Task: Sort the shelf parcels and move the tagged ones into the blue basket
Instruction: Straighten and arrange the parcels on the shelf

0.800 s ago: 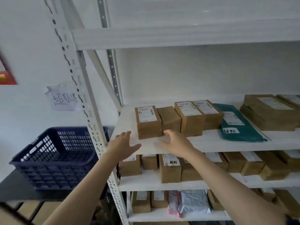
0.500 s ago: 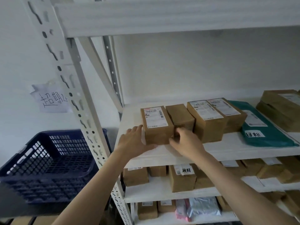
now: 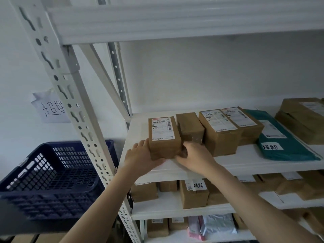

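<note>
A small brown cardboard parcel with a white shipping label stands at the left end of the white shelf. My left hand grips its left side and my right hand grips its right lower corner. Beside it stand more brown parcels. A teal mailer further right carries a white handwritten tag. One shelf down, a brown box also carries a handwritten tag. The blue basket sits to the left of the rack, with nothing visible inside.
A white perforated rack upright stands between the basket and the shelves. A handwritten paper note hangs on the left wall. Lower shelves hold several brown boxes and a grey and a pink mailer. Larger brown parcels lie at far right.
Both hands moved forward from the shelf's front edge and closed around the leftmost brown parcel. The view has drawn nearer to the shelf.
</note>
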